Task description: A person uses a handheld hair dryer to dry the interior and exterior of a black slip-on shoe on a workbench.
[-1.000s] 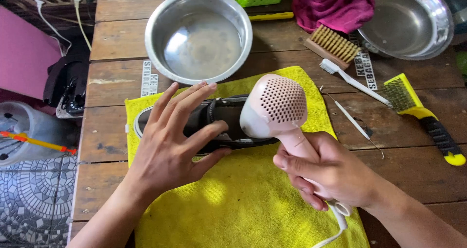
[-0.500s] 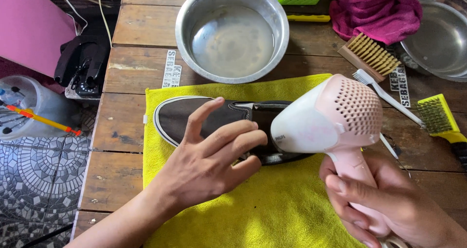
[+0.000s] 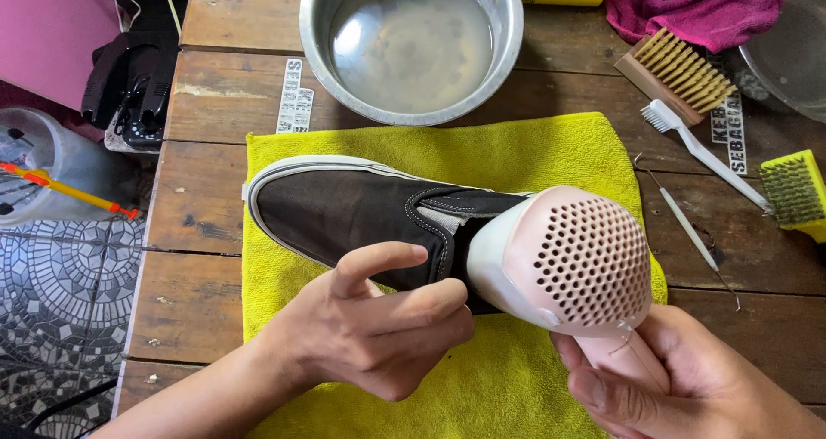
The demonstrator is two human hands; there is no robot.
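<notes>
Left hand lies on the near side of a dark brown slip-on shoe, its fingers curled loosely together and resting against the shoe's side by the opening; it grips nothing. The index finger is lifted a little above the others. Right hand, at the near right corner, is wrapped shut around the handle of a pale pink hair dryer. The dryer's round perforated back faces the camera and its front end sits right at the shoe's opening, hiding the heel part.

The shoe lies on its sole with the toe pointing left, in the middle of a yellow towel spread over the wooden worktop.

Beyond the towel stands a steel bowl holding some cloudy water. To the far right lie a magenta cloth, a wooden scrub brush with pale bristles, a white toothbrush, a thin metal pick and a yellow wire brush at the right edge. Left of the worktop, a clear plastic container sits over a patterned tile floor.
</notes>
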